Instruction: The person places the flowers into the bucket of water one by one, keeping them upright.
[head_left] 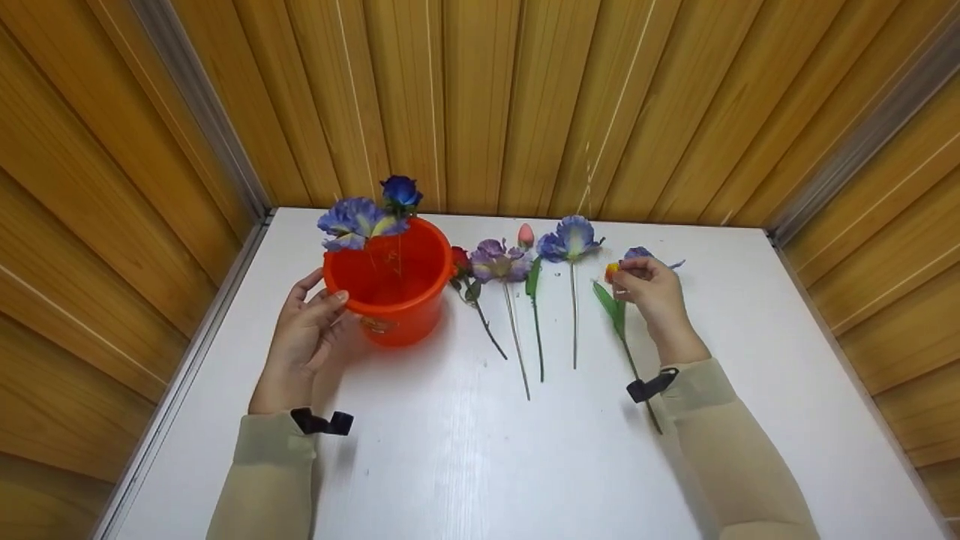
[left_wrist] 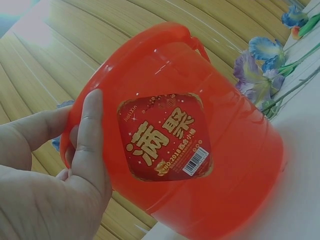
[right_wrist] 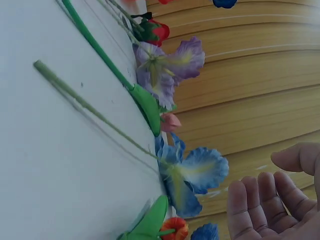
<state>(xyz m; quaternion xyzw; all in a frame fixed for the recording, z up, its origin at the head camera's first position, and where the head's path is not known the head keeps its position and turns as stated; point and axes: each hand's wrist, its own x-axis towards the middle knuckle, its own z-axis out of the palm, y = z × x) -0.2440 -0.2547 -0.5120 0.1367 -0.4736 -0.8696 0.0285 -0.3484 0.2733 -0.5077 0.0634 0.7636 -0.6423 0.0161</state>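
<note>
At the back left of the table, a red-orange plastic bucket [head_left: 405,328] stands with a blue-violet iris [head_left: 349,221] and a dark blue rose [head_left: 402,190] in it. My left hand [head_left: 304,334] grips its rim, the thumb on the outer wall beside a red label [left_wrist: 165,137]. On the right, my right hand [head_left: 658,296] hovers over a tulip with an orange-yellow head [head_left: 611,271] and green leaves. The right wrist view shows the loosely bent fingers [right_wrist: 265,200] holding nothing, apart from the tulip. Another blue flower [head_left: 639,253] is partly hidden behind that hand.
Between bucket and right hand lie a red rose [head_left: 460,261], a purple iris [head_left: 499,262], a pink tulip bud [head_left: 526,235] and a blue iris [head_left: 572,238], stems toward me. Wood-patterned panels [head_left: 480,112] enclose the white table [head_left: 465,465] at the back and sides.
</note>
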